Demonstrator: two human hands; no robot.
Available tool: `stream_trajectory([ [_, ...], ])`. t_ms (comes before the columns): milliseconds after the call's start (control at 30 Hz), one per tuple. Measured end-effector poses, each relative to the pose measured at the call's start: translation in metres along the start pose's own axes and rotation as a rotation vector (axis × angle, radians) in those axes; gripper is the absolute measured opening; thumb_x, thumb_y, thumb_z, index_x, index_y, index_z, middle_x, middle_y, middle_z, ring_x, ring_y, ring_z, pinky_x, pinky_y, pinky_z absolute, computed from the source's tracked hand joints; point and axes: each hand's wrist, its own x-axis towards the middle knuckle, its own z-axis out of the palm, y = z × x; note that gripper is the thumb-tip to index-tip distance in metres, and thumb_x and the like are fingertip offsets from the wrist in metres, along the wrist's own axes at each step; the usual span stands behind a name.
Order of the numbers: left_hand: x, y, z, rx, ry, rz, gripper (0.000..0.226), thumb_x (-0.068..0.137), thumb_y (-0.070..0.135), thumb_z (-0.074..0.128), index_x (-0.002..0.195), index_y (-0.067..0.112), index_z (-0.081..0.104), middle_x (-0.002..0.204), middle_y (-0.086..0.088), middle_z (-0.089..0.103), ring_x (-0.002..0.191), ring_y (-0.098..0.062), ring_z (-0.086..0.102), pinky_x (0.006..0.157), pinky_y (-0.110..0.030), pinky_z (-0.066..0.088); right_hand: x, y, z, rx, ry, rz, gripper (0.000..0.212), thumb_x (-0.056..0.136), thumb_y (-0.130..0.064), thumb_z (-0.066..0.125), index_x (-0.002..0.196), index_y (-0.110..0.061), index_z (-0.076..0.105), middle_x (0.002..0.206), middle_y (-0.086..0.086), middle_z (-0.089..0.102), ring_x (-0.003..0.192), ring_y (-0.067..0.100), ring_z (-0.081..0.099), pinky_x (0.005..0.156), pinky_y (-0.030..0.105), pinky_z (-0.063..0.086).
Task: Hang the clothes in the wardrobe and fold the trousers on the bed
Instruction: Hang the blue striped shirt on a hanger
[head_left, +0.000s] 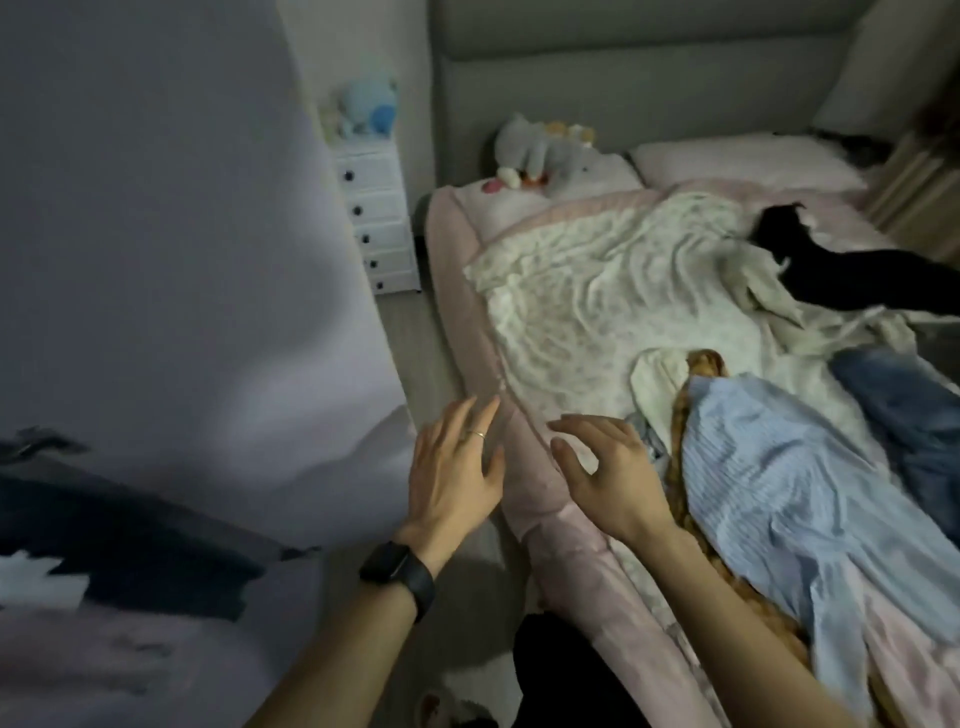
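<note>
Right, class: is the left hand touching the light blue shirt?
Apart. The head view shows the right hand and pink quilt edge lying between the left hand and the light blue shirt.

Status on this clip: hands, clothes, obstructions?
Left hand, right hand open, empty, at bed edge. Blue shirt, jeans lie loose on bed. Brown garment under shirt.

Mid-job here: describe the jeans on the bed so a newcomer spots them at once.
Start at the bed and look along its near part. The jeans lie at the right edge of view, just beyond the pale blue striped shirt. They are darker, faded denim, unlike that shirt or the black garment farther up.
</note>
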Motion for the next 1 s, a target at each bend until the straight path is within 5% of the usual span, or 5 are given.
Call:
stream_trajectory([
  [333,0.07,0.149,0.095,0.001,-0.28,0.357,0.059,0.098,0.036,0.051,0.155,0.029,0.035,0.161,0.002,0.034,0.147,-0.018,0.029,0.119,-0.043,0.028,-0.069,0.134,-0.083,-0.088,0.148,0.523,0.023,0.099,-0.032,0.062,0.117,-0.023,0.073,0.118,-0.004,0.072,0.112,0.026,0.058,0.094,0.034,0.044],
  [567,0.123,0.22,0.178,0.036,-0.469,0.384,0.059,0.101,0.038,0.045,0.157,0.032,0.029,0.164,0.007,0.025,0.151,-0.013,0.019,0.122,-0.04,0.022,-0.081,0.26,-0.113,0.019,0.033,0.828,0.033,0.101,-0.038,0.058,0.131,-0.027,0.063,0.135,-0.001,0.062,0.13,0.028,0.048,0.104,0.041,0.043],
  [800,0.178,0.252,0.3,0.13,-0.693,0.315,0.06,0.103,0.038,0.046,0.158,0.029,0.026,0.165,0.002,0.022,0.149,-0.018,0.026,0.119,-0.034,0.027,-0.084,0.432,-0.102,0.077,-0.055,1.16,0.051,0.098,-0.039,0.059,0.143,-0.016,0.049,0.145,0.013,0.05,0.126,0.035,0.054,0.101,0.043,0.045],
  [933,0.194,0.258,0.38,0.135,-0.888,0.241,0.062,0.102,0.045,0.047,0.159,0.031,0.024,0.167,0.003,0.012,0.15,-0.023,0.024,0.116,-0.041,0.034,-0.099,0.519,-0.084,0.189,-0.065,1.45,0.081,0.096,-0.043,0.061,0.159,-0.013,0.019,0.163,0.021,0.015,0.137,0.043,0.042,0.109,0.05,0.041],
  [1000,0.197,0.26,0.408,0.144,-0.987,0.193,0.065,0.102,0.048,0.048,0.159,0.034,0.021,0.168,0.007,0.004,0.152,-0.023,0.02,0.114,-0.042,0.037,-0.109,0.547,-0.073,0.211,-0.144,1.579,0.092,0.093,-0.05,0.063,0.159,-0.015,0.011,0.16,0.025,0.02,0.134,0.045,0.045,0.107,0.052,0.045],
])
